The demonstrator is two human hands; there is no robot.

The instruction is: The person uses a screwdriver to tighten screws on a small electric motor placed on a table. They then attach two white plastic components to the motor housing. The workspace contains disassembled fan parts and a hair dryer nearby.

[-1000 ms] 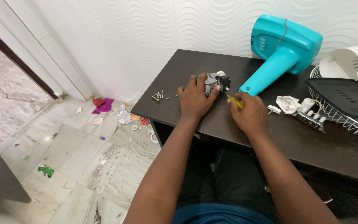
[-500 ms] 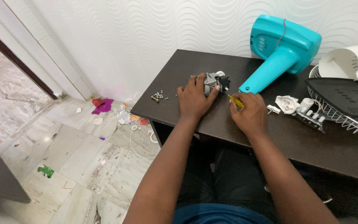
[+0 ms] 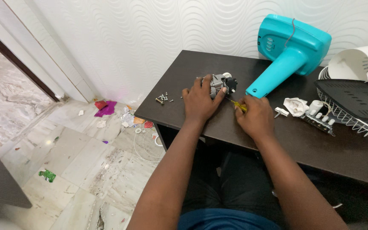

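Observation:
A small grey fan motor (image 3: 220, 82) lies on the dark brown table (image 3: 320, 140). My left hand (image 3: 201, 100) rests over it and grips its near side. My right hand (image 3: 255, 117) holds a yellow-handled screwdriver (image 3: 238, 105), its tip pointing toward the motor. A teal fan stand (image 3: 287, 51) lies on its side just behind my right hand, its neck reaching toward my fingers.
A few loose screws (image 3: 162, 98) lie near the table's left edge. White plastic parts and a switch block (image 3: 314, 112) sit to the right, beside a wire fan guard (image 3: 354, 115) and a white fan part (image 3: 363, 64). Scraps litter the marble floor (image 3: 64, 162) at left.
Both hands stay on the motor and the screwdriver with only slight shifts. The view has moved a little.

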